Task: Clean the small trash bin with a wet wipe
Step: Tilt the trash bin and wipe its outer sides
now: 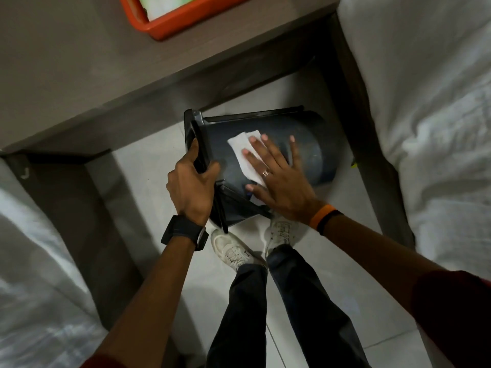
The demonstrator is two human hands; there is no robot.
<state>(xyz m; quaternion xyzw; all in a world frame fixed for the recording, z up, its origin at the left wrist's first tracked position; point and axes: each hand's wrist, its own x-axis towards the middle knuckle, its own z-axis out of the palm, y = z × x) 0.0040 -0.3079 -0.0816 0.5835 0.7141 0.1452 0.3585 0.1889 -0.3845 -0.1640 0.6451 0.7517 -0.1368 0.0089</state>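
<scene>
from the head camera, i am looking down at the small trash bin (pixel 300 144), which is lying tipped on its side above the pale floor (pixel 148 166), just in front of my white shoes (pixel 233 251) and under the edge of the brown table (pixel 79 75). my left hand (pixel 190 187) is curling closed around the bin's square rim, thumb on the outside, fingers tucked inside. my right hand (pixel 276 181) is lying flat and spread wide, pressing the white wet wipe (pixel 245 151) against the bin's dark curved wall (part of the wipe is sticking out past my fingertips). an orange tray (pixel 170 25) is sitting on the table top. white bedding (pixel 430 102) is lying on either side.
</scene>
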